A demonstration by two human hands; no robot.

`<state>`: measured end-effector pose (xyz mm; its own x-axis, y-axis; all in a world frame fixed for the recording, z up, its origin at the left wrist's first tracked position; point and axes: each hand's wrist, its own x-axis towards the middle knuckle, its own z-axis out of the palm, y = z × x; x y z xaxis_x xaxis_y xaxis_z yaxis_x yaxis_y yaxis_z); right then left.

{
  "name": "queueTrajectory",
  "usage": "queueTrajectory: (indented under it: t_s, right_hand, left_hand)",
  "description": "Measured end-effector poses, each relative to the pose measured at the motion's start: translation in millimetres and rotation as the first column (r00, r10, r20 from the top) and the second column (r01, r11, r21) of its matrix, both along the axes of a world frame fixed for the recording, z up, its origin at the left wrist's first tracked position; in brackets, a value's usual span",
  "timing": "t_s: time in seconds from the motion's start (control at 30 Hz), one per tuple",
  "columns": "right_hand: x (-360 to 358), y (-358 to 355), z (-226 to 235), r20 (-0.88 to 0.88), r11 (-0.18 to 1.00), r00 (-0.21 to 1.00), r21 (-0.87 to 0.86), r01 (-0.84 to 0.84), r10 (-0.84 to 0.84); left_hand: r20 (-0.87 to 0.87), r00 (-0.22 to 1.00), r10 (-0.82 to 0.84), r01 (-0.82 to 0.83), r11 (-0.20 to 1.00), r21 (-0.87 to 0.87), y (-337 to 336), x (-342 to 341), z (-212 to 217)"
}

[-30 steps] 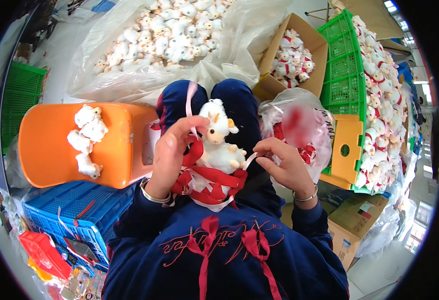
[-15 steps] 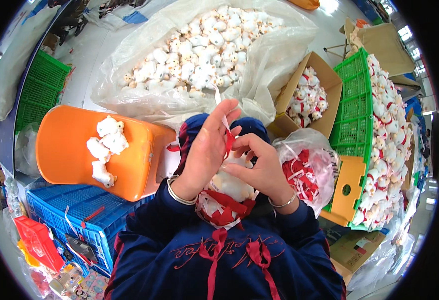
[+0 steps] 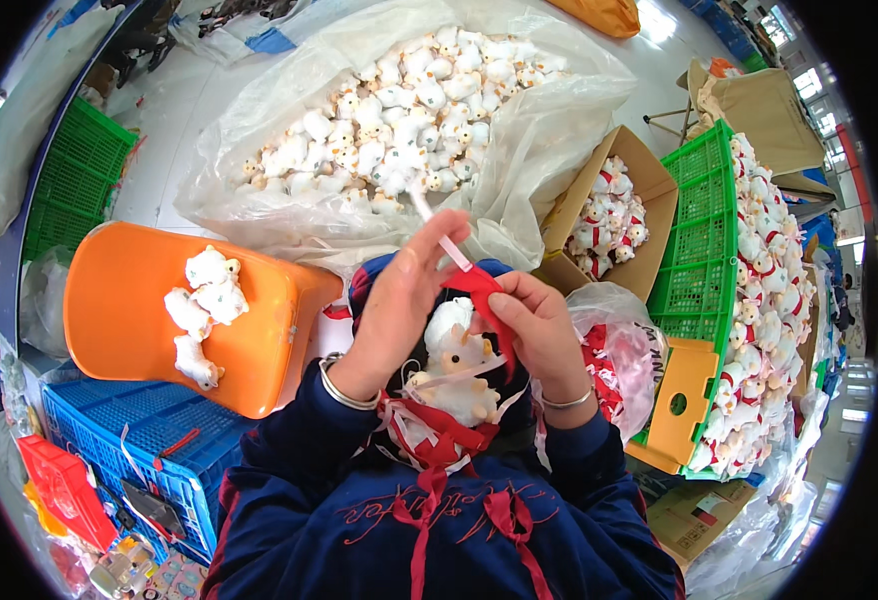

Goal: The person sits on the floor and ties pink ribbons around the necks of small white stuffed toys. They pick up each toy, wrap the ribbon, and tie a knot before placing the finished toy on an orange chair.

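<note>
A small white plush animal [image 3: 456, 352] lies on my lap between my hands. My left hand [image 3: 399, 300] pinches a thin white and red ribbon [image 3: 446, 240] and holds it up above the toy. My right hand [image 3: 536, 325] grips a red cloth piece [image 3: 481, 290] at the toy's neck. More red ribbon pieces [image 3: 439, 440] lie bunched on my lap under the toy. I wear dark blue sleeves and a bracelet on each wrist.
An orange plastic chair [image 3: 129, 330] at my left carries three white plush toys [image 3: 199, 310]. A big clear bag of white plush toys [image 3: 409, 110] lies ahead. A cardboard box [image 3: 649, 200] and a green crate [image 3: 704, 240] with dressed toys stand right. A blue crate [image 3: 109, 440] sits lower left.
The plush toy came down from upright in front of me onto my lap. My left hand pulled the ribbon upward, and my right hand closed on the red cloth at its neck.
</note>
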<state>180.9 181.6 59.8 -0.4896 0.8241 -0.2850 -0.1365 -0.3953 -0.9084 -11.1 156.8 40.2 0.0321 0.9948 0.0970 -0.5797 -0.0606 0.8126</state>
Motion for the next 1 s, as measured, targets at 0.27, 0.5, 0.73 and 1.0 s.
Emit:
queueTrajectory:
  t_s: [0.27, 0.5, 0.73, 1.0]
  right_hand:
    - [9.1, 30.3, 30.1, 0.438, 0.903, 0.899, 0.385, -0.192, 0.004]
    - [-0.2, 47.0, 50.9, 0.568, 0.826, 0.82, 0.425, -0.371, 0.076]
    - [4.7, 56.1, 12.2, 0.506, 0.863, 0.862, 0.445, -0.241, -0.02]
    - [12.6, 24.2, -6.2, 0.671, 0.927, 0.737, 0.225, -0.299, 0.076]
  left_hand:
    - [-0.767, 0.427, 0.478, -0.248, 0.878, 0.409, 21.4, -45.4, 44.4]
    - [-0.773, 0.613, -0.164, 0.192, 0.98, -0.056, 20.4, -28.0, 52.4]
    - [-0.558, 0.746, -0.364, 0.206, 0.922, -0.327, 38.6, -36.8, 26.3]
    - [-0.733, 0.661, 0.159, -0.352, 0.929, -0.116, 46.1, -48.3, -16.8]
